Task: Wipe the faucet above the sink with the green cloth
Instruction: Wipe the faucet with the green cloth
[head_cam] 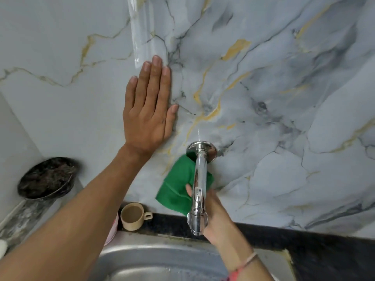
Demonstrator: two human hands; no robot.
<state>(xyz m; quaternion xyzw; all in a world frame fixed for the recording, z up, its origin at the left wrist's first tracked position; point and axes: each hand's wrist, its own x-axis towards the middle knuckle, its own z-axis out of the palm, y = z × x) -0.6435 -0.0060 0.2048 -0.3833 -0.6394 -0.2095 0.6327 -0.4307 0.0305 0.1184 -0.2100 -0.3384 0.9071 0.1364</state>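
Observation:
A chrome faucet sticks out of the marble wall above the steel sink. A green cloth is bunched under and around its pipe, close to the round wall flange. My right hand reaches up from below the spout and grips the cloth against the pipe; its fingers are partly hidden behind the faucet. My left hand lies flat on the wall, up and left of the faucet, fingers together and holding nothing.
A beige cup stands on the dark counter ledge left of the faucet, next to a pink item. A round black pan leans in the left corner. The marble wall fills the background.

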